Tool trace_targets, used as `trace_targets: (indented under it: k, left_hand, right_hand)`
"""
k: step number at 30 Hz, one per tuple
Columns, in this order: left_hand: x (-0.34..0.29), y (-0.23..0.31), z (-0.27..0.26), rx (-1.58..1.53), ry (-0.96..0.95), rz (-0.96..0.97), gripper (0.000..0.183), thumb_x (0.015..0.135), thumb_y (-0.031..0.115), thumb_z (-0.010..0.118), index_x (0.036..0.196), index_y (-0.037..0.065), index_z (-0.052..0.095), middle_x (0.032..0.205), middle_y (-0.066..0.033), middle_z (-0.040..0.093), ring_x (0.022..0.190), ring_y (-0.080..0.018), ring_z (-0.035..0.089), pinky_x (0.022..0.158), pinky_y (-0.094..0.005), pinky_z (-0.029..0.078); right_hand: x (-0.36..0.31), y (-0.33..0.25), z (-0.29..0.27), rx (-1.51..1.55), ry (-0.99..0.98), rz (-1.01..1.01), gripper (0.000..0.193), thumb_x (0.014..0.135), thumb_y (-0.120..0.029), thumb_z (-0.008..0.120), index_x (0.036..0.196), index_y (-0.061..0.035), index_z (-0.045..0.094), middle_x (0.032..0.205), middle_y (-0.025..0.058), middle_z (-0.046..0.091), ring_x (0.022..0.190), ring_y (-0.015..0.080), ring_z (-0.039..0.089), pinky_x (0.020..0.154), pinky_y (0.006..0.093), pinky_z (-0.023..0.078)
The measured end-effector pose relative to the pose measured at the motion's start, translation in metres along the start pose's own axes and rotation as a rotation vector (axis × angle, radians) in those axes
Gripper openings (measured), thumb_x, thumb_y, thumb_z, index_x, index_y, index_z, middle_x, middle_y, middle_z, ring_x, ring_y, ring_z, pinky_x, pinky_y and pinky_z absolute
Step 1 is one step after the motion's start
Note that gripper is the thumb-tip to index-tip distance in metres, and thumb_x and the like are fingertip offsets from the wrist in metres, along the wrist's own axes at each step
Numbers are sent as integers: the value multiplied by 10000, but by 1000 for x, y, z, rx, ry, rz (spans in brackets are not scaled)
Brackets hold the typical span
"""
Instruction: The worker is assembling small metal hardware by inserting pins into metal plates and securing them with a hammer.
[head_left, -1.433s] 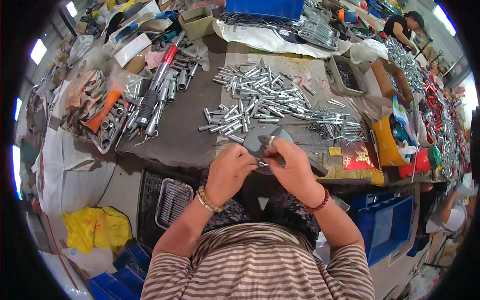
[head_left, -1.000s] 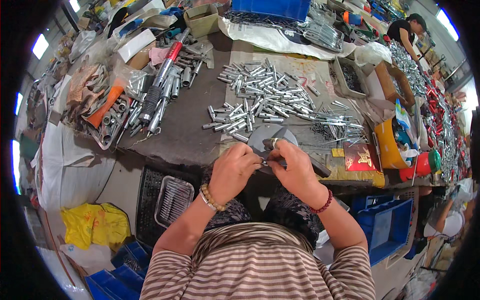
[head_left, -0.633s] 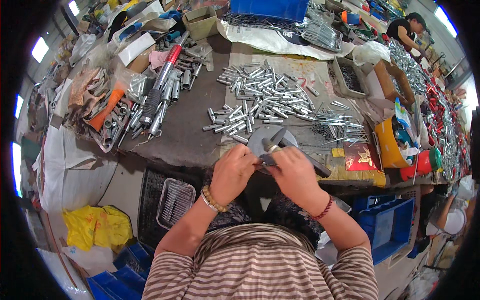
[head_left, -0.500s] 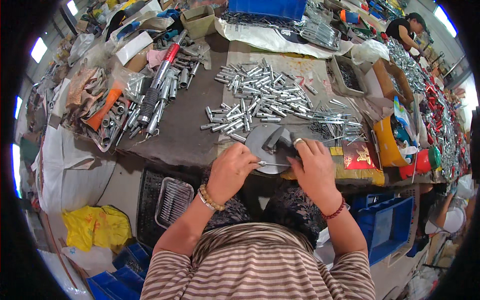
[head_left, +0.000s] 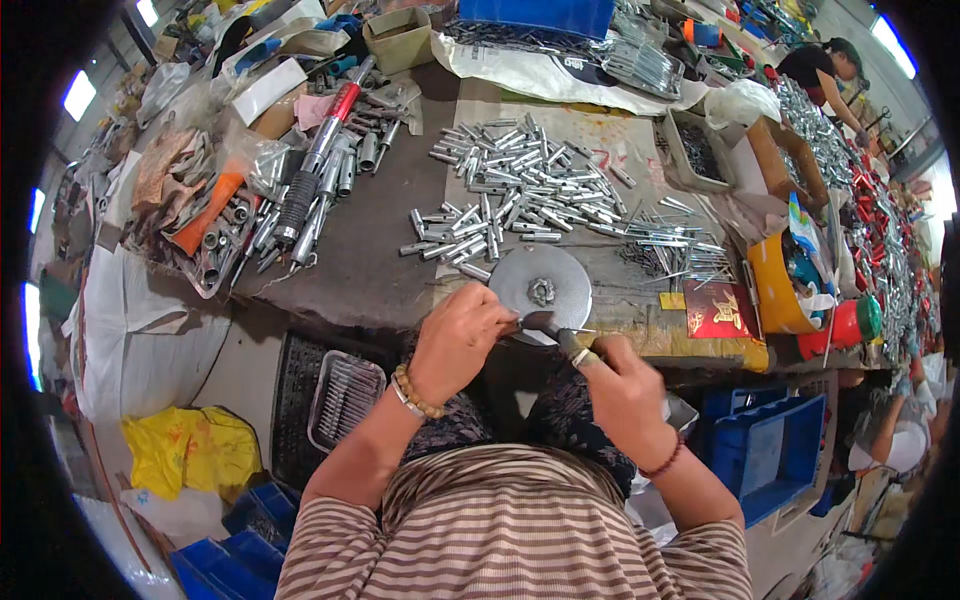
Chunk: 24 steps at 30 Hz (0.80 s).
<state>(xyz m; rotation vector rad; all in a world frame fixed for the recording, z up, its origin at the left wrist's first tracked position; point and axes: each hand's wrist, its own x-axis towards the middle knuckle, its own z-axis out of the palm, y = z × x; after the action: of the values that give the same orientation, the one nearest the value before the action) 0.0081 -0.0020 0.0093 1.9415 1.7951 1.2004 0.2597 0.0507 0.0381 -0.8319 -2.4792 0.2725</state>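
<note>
My left hand is closed in a pinch at the near left edge of a round grey metal plate. From its fingertips a thin metal rod runs rightward, mostly hidden behind a hammer; the rod's tip shows past the handle. My right hand is wrapped around the hammer's short handle, and the dark head lies over the plate's near edge, close to my left fingertips. A small rough metal stub stands at the plate's middle. Just beyond lies a pile of short silver metal tubes.
Thin metal pins lie right of the tubes, near a red packet and a yellow container. Tools and sockets crowd the left. Blue crates stand below at right. A co-worker bends over the far right bench.
My right hand has left the rod, taken hold of the hammer that lay on the plate, and drawn it nearer. The plate's stub is now uncovered. My left hand stays nearly in place.
</note>
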Motion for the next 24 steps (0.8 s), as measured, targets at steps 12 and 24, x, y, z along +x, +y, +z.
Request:
trace_targets:
  k: [12, 24]
  left_hand:
    - [-1, 2, -4, -18, -45, -33, 125, 881, 62, 744, 1005, 64, 763, 963, -86, 642, 874, -269, 654, 770, -363, 528]
    - [-4, -2, -2, -43, -20, -25, 118, 880, 61, 745, 997, 51, 760, 967, -83, 643, 891, -269, 656, 785, -361, 528]
  right_hand:
    - [41, 24, -2, 116, -128, 150, 283, 816, -71, 776, 1091, -91, 714, 1049, 120, 637, 1037, 347, 637, 822, 452, 531]
    - [35, 30, 2, -28, -116, 93, 303, 817, -116, 806, 1088, -59, 683, 1050, 136, 634, 967, 347, 639, 800, 454, 528]
